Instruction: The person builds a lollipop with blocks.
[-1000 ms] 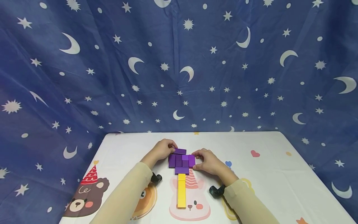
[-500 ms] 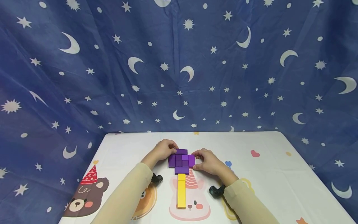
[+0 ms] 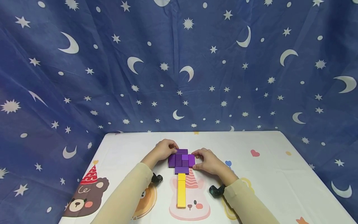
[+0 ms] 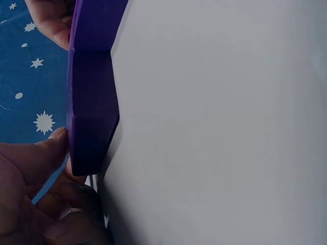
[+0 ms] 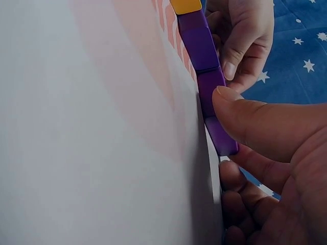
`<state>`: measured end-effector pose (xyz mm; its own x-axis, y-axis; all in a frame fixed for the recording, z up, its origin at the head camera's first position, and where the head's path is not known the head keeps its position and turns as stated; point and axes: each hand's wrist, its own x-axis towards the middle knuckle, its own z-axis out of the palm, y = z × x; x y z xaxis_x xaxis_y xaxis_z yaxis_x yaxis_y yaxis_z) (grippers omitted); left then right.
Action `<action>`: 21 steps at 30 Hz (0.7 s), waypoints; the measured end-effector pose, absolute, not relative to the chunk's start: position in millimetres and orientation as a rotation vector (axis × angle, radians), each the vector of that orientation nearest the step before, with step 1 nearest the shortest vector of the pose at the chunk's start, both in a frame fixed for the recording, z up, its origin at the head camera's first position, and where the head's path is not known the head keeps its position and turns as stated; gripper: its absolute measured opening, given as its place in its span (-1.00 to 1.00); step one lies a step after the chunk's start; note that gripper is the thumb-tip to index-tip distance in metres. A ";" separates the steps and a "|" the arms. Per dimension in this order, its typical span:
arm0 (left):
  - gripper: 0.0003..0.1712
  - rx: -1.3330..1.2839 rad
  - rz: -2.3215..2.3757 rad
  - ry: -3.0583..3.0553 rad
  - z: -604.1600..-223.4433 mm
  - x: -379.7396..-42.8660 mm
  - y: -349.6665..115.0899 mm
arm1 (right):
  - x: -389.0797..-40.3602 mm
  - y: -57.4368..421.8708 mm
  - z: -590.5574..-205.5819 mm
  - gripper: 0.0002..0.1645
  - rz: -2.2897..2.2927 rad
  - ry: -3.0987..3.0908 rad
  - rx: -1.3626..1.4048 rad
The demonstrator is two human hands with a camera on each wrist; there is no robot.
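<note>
Flat purple blocks lie together in a flower-like cluster on the white tablecloth in the head view. My left hand (image 3: 164, 149) pinches the left end of the back purple block (image 3: 182, 151), which sits crosswise against the cluster. On the other side, my right hand (image 3: 207, 161) grips the right-hand purple block (image 3: 191, 160) between thumb and index finger at its near and far ends. A left purple block (image 3: 172, 161) and a front purple block (image 3: 181, 170) flank the middle pieces. Below them runs a long yellow block (image 3: 181, 194) with a short yellow block (image 3: 181, 177) at its top.
The white tablecloth (image 3: 279, 183) carries printed animals, including a bear (image 3: 86, 199) at the left and a pink rabbit (image 3: 201, 208) beneath the yellow blocks. A blue curtain (image 3: 179, 68) with moons and stars hangs behind the table. Black wrist devices (image 3: 216, 191) sit by both cuffs.
The back purple block has slid slightly right and straightened, its front edge now level with the cluster. My left hand moved with it. The right hand has stayed in place.
</note>
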<state>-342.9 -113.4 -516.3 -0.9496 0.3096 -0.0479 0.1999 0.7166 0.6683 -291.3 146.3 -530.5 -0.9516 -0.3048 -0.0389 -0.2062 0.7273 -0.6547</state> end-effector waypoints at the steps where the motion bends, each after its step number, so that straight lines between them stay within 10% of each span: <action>1: -0.93 0.414 1.049 2.763 -516.6 -343.1 -113.4 | -291.3 146.3 -530.3 -0.35 -1.030 2.784 -0.416; 21: -0.91 0.413 1.064 2.753 -516.6 -342.0 -112.5 | -291.8 147.0 -529.7 -0.35 -1.000 2.776 -0.406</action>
<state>-342.0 -112.5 -516.6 -0.9489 0.3117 -0.0498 0.1972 0.7087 0.6774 -291.8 147.0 -529.7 -0.9498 -0.3068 -0.0607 -0.1976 0.7390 -0.6441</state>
